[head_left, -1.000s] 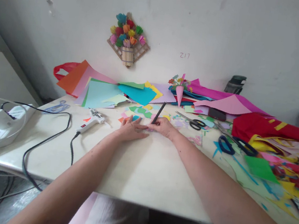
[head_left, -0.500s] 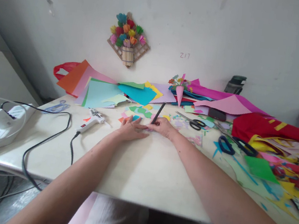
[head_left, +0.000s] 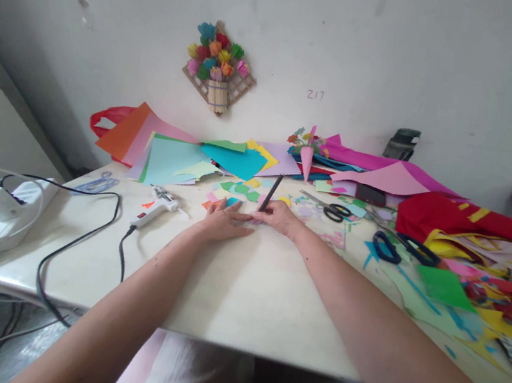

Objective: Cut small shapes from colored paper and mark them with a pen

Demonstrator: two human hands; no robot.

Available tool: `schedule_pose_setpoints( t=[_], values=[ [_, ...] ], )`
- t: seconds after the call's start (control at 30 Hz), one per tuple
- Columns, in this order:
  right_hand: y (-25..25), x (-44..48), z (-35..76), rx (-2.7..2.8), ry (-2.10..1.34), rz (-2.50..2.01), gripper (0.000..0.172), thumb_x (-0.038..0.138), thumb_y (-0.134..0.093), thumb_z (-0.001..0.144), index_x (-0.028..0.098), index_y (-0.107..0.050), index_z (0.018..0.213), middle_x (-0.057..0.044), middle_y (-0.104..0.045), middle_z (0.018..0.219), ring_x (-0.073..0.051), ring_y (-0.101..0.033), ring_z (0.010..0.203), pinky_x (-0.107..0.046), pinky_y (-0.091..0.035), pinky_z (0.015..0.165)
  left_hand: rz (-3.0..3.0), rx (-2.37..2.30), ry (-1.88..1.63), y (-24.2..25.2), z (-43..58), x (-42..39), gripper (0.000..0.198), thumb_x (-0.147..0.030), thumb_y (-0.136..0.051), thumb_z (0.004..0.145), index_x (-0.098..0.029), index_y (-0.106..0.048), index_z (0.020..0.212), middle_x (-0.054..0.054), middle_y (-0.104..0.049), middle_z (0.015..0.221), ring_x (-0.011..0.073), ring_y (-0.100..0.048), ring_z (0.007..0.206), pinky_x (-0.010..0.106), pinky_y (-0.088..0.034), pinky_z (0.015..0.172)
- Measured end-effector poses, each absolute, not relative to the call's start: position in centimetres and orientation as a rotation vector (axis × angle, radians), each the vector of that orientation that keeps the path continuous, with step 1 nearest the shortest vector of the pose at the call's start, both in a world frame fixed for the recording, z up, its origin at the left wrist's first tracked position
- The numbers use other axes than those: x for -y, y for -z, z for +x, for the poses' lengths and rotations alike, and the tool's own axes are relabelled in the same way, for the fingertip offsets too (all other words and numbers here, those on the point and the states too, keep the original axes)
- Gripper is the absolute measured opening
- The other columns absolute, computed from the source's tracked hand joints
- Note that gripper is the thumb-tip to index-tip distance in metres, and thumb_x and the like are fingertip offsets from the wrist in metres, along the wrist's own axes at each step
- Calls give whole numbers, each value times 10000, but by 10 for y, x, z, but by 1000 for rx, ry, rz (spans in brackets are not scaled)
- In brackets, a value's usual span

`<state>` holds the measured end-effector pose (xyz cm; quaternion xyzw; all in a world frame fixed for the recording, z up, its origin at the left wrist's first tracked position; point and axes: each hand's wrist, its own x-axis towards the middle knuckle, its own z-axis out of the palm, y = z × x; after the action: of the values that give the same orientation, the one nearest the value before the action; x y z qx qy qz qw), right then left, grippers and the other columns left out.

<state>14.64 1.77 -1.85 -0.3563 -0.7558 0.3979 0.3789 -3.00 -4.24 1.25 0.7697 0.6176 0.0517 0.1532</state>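
Note:
In the head view, my right hand (head_left: 281,219) grips a black pen (head_left: 271,192), tilted with its upper end away from me. The pen's tip is hidden by the fingers, over a small pinkish-purple bit of paper that barely shows. My left hand (head_left: 226,221) lies flat on the table just left of it, fingers stretched out, its fingertips meeting the right hand. Small coloured paper pieces (head_left: 240,190) in green, yellow, blue and orange lie just beyond both hands.
A white hot glue gun (head_left: 152,214) with a black cord lies left, near a power strip (head_left: 3,219). Black-handled scissors (head_left: 336,212) and larger scissors (head_left: 388,246) lie right, beside paper scraps. Coloured sheets (head_left: 173,159) and a pink paper cone with flowers (head_left: 306,160) line the wall.
Both hands and the pen hold almost the same position. The whole view has shifted very slightly.

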Motion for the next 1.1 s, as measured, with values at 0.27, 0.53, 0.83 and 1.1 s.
schedule_pose_setpoints(
  t=[0.27, 0.53, 0.83, 1.1],
  values=[
    [14, -14, 147, 1933, -1017, -921, 145, 274, -663, 683, 129, -666, 669, -43, -689, 646, -177, -648, 656, -276, -510, 649, 2202, -1780, -132, -12, -30, 41, 652, -717, -460, 671, -441, -471, 1261, -73, -160, 1500, 316, 39, 1376, 533, -2, 1085],
    [14, -14, 148, 1919, -1044, -915, 141, 269, -652, 681, 133, -666, 645, -49, -686, 642, -176, -635, 630, -288, -503, 652, 2201, -1768, -149, -11, -31, 41, 670, -733, -455, 658, -441, -469, 1262, -67, -158, 1503, 311, 49, 1377, 533, 9, 1080],
    [10, -13, 150, 1950, -1008, -931, 139, 249, -637, 687, 118, -678, 664, -54, -685, 650, -152, -610, 612, -260, -485, 625, 2207, -1766, -137, -12, -31, 41, 662, -732, -448, 667, -444, -466, 1263, -67, -154, 1503, 315, 42, 1377, 538, 7, 1079],
    [10, -14, 150, 1947, -977, -987, 131, 232, -633, 679, 108, -662, 650, -41, -665, 627, -142, -593, 608, -239, -454, 593, 2205, -1758, -123, -12, -31, 40, 661, -723, -452, 673, -444, -453, 1272, -54, -149, 1507, 319, 42, 1376, 539, 10, 1075]
  ],
)
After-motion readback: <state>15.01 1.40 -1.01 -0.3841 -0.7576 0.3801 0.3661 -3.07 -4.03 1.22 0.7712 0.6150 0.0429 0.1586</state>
